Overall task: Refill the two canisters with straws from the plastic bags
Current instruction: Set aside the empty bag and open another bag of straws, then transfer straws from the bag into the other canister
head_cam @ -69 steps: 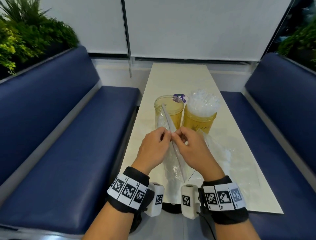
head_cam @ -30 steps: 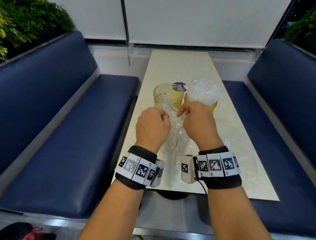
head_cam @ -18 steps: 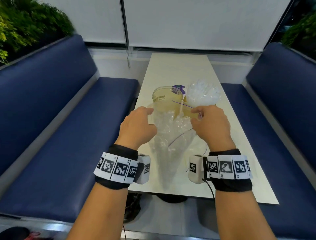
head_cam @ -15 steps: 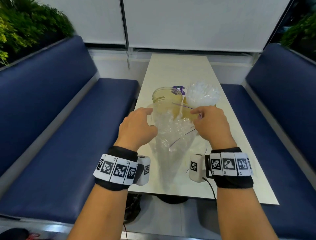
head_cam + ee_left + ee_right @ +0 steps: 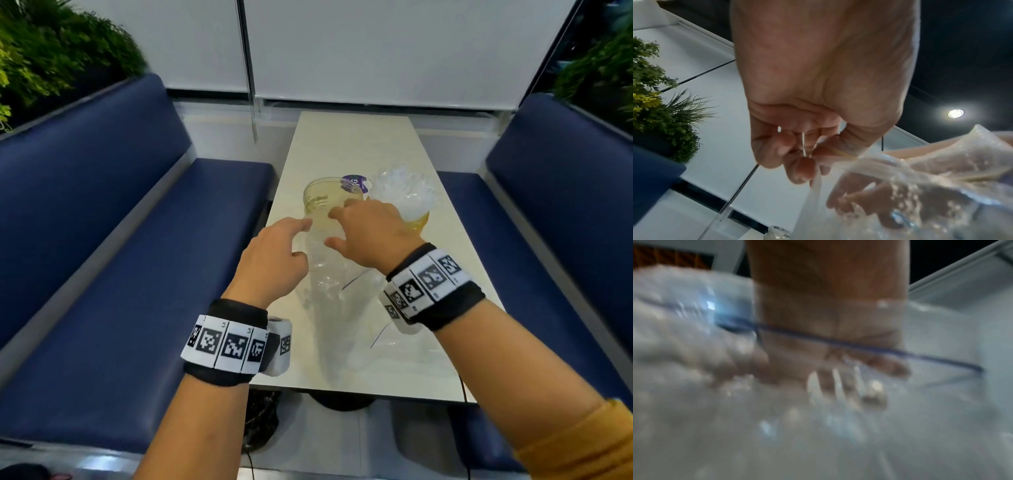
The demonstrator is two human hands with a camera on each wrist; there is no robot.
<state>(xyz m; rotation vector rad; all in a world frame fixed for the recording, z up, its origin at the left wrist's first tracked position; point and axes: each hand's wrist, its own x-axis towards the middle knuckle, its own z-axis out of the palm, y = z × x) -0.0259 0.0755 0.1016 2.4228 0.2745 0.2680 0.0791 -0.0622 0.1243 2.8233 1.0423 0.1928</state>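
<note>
A: Right, status? Where are the straws?

B: In the plastic bag (image 5: 329, 274), upright on the desk (image 5: 356, 144) between both hands, just in front of the empty canister (image 5: 329, 198). The full canister (image 5: 406, 202) sits to the right of that one, touching or nearly touching it.

A: Hands?

B: Left hand (image 5: 274, 260) pinches the bag's left mouth edge; the left wrist view shows thumb and fingertips (image 5: 803, 168) curled onto the film. Right hand (image 5: 371, 236) is at the mouth with fingers spread and reaching in. The right wrist view is blurred and the fingers look straight through the film, so I'd call it loose, not gripping anything yet.

A: Risks from here?

B: My guesses:
- The bag is only held on one side. If the left pinch slips off the thin film, the mouth collapses and the bundle tips onto the desk.
- The right hand is close to the empty canister's rim. A forward bump could knock it over, since it looks light with nothing inside.
- Pulling up a partial handful could fan the straws out, and strays would miss the opening.
- There's a purple line on the bag, maybe the seal strip. A finger catching it could drag the whole bag.

A: Progress?

B: One canister filled, one to go.
</note>
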